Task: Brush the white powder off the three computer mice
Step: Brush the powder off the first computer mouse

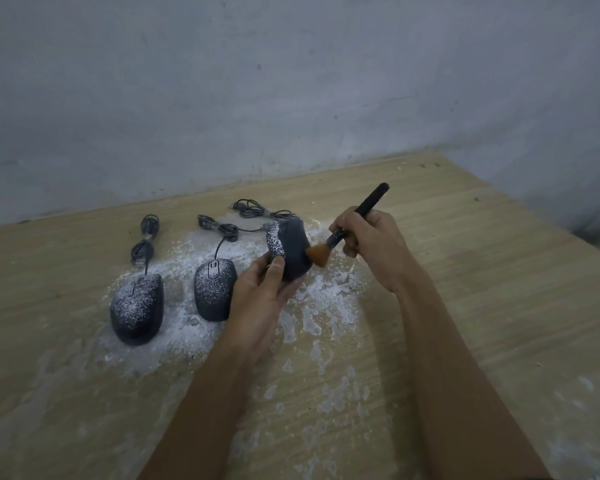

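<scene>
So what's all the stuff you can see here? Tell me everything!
computer mice: three, black, two powdery on the table, one lifted.
cables: three, black, bundled behind the mice.
brush: one, black handle, brown bristles, touching the lifted mouse.
white powder: patches, white, on the table around the mice.
table: one, light wood, underneath everything.
wall: one, grey, behind the table.
left hand: one, holding the lifted mouse.
right hand: one, gripping the brush.

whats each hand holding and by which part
The left hand grips the lifted mouse by its near end. The right hand grips the brush by the lower part of its handle.
</scene>
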`<move>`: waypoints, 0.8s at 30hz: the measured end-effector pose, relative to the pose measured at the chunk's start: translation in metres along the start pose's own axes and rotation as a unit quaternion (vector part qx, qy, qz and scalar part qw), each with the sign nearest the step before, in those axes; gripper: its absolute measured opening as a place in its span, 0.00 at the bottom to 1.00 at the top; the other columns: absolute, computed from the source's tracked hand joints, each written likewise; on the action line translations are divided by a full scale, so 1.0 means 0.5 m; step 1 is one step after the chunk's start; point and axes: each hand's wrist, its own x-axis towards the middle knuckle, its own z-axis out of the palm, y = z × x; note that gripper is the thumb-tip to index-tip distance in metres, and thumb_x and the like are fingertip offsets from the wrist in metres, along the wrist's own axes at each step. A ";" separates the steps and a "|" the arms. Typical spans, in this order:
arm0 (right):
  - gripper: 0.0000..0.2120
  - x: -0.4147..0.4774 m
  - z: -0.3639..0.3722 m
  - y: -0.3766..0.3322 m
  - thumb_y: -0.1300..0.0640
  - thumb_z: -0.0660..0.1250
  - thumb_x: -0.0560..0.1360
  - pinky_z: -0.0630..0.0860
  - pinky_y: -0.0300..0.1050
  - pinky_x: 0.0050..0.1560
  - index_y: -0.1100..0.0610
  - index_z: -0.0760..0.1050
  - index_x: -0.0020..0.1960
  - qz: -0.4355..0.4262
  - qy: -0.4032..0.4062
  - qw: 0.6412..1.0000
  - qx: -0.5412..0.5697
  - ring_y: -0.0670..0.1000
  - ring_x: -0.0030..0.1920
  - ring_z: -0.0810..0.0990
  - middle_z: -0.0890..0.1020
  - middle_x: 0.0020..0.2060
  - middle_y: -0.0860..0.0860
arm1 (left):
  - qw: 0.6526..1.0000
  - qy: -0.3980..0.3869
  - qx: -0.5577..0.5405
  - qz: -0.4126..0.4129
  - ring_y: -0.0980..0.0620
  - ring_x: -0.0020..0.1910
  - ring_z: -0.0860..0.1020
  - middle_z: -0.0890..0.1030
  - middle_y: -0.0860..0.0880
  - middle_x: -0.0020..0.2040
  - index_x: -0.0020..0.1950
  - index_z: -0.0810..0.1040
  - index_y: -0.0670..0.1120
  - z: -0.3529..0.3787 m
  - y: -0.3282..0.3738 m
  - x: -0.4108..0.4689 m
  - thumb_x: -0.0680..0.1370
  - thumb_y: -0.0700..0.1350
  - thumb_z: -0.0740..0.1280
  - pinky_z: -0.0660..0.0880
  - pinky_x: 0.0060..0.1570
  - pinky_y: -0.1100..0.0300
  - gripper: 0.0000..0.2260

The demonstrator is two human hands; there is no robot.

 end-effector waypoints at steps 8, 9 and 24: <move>0.05 0.017 0.021 0.012 0.53 0.69 0.81 0.72 0.35 0.34 0.48 0.85 0.51 -0.038 0.141 0.989 -0.030 0.39 0.30 0.77 0.86 0.39 0.49 | 1.000 -0.003 0.005 -0.001 0.51 0.57 0.83 0.83 0.43 0.60 0.68 0.73 0.41 0.001 -0.002 0.001 0.84 0.41 0.60 0.80 0.52 0.63 0.13; 0.05 0.017 0.023 0.013 0.53 0.69 0.81 0.72 0.35 0.34 0.48 0.84 0.51 -0.041 0.136 0.989 -0.038 0.39 0.30 0.77 0.86 0.39 0.50 | 1.000 -0.006 0.005 0.001 0.51 0.57 0.83 0.83 0.43 0.59 0.67 0.74 0.41 0.000 -0.002 0.001 0.84 0.41 0.60 0.80 0.51 0.63 0.13; 0.09 0.014 0.009 0.001 0.51 0.70 0.77 0.68 0.45 0.31 0.54 0.84 0.42 -0.032 0.084 0.996 -0.017 0.47 0.29 0.69 0.75 0.28 0.47 | 0.998 0.001 0.058 0.010 0.51 0.57 0.83 0.84 0.48 0.59 0.64 0.74 0.50 -0.012 -0.016 0.014 0.82 0.40 0.63 0.80 0.53 0.60 0.11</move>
